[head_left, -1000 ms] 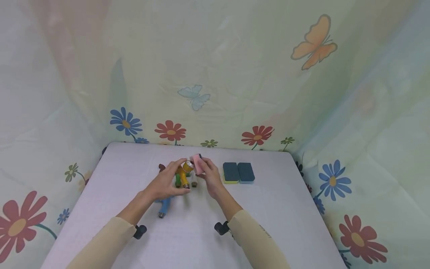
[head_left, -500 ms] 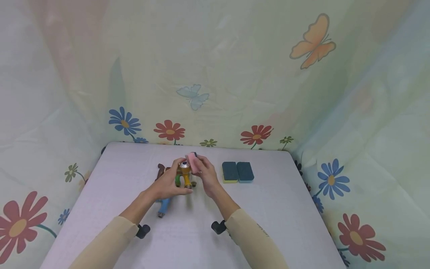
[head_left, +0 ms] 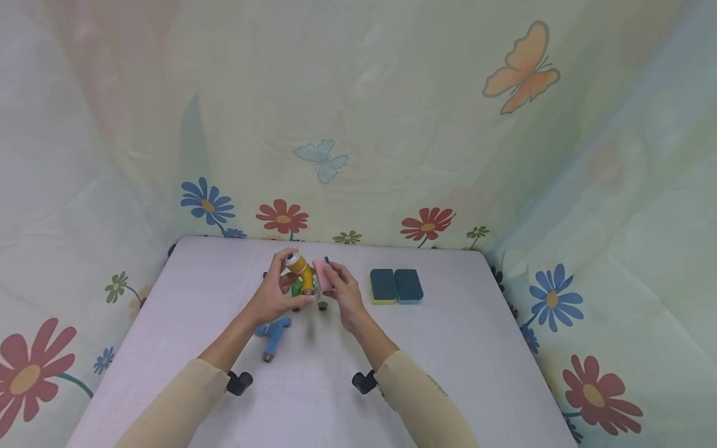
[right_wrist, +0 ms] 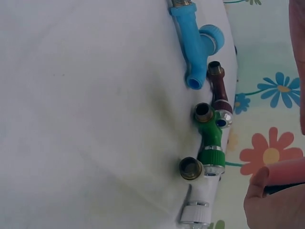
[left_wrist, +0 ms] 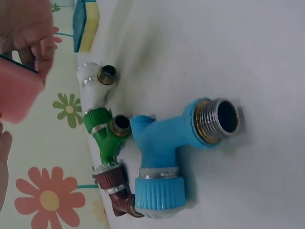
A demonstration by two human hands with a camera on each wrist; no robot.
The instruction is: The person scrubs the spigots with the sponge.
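Note:
My left hand (head_left: 271, 297) holds a yellow tap (head_left: 306, 277) up over the table, thumb below and fingers above, with its silvery-capped knob tilted up and left. Close on its right, my right hand (head_left: 345, 295) pinches a pink sponge (head_left: 322, 275) with a dark scouring side. The sponge's face is turned toward the tap. In the left wrist view the pink sponge (left_wrist: 19, 90) shows at the left edge, while the yellow tap is out of sight. Below the left hand lies a blue tap (left_wrist: 164, 143) with a threaded metal inlet.
Behind the hands lie a green tap (right_wrist: 209, 133), a white tap (right_wrist: 195, 212) and a brown tap (right_wrist: 219, 90), partly hidden in the head view. Right of them sit a yellow sponge (head_left: 383, 286) and a blue sponge (head_left: 409, 287), dark sides up. A flowered curtain (head_left: 358, 186) hangs behind the table.
The left hand has moved slightly up and left and turned the yellow tap, swinging its knob up and left. A small gap now shows between tap and sponge. The right hand has stayed nearly in place.

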